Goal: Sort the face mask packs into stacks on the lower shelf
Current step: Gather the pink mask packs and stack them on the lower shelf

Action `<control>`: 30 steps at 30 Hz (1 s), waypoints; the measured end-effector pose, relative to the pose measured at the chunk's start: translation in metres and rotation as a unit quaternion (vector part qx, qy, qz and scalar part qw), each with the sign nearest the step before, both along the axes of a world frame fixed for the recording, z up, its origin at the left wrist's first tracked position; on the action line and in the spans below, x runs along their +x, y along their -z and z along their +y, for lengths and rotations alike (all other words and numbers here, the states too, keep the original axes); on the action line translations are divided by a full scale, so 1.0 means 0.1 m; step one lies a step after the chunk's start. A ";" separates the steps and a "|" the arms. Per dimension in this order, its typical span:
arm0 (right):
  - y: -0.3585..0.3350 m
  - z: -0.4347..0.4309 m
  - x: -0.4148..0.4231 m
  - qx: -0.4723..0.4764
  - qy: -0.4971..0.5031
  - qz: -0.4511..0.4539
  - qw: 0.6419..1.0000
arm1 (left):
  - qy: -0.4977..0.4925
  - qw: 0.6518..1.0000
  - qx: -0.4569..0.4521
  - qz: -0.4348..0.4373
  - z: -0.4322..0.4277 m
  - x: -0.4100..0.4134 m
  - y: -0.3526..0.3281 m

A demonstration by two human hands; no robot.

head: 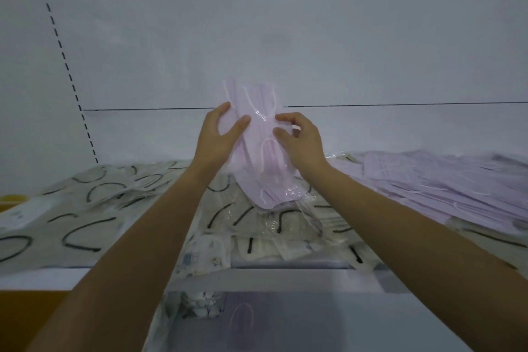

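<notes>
A bundle of lilac face mask packs (pixel 258 168) in clear wrap stands tilted on end over the shelf, at the middle of the view. My left hand (pixel 218 137) grips its upper left edge, thumb across the front. My right hand (pixel 300 140) pinches its upper right edge with curled fingers. The bundle's bottom edge rests on beige mask packs with black ear loops (pixel 85 208) that cover the shelf's left and centre. A spread pile of more lilac packs (pixel 445 186) lies to the right.
The white back wall (pixel 257 37) of the shelf unit rises just behind the bundle, with a slotted upright (pixel 61 46) at the left. The shelf's front edge (pixel 285 280) runs below my forearms. Patterned packs (pixel 205 254) sit near that edge, and a lower level shows a lilac pack (pixel 243 323).
</notes>
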State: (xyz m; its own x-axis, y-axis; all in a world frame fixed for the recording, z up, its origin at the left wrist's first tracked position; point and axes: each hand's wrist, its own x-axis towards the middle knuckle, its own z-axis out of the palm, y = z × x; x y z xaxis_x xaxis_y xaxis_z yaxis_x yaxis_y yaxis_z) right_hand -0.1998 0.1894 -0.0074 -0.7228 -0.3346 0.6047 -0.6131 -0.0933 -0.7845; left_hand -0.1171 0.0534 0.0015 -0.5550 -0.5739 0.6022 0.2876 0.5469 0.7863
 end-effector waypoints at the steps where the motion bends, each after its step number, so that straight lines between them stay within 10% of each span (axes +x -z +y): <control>1: 0.00 -0.05 0.05 0.009 -0.002 0.007 1.000 | 0.008 1.000 -0.001 0.009 0.03 0.03 -0.01; 6: 0.00 -0.09 0.06 0.034 -0.048 -0.028 0.998 | -0.020 0.997 -0.066 0.023 -0.18 0.30 0.07; 15: 0.28 0.10 -0.25 0.463 -0.042 0.009 0.886 | -0.083 0.990 -0.110 -0.017 -0.59 0.66 0.35; 30: 0.20 0.15 -0.24 0.290 0.052 0.086 0.952 | -0.132 0.986 -0.089 -0.045 -0.64 0.69 0.39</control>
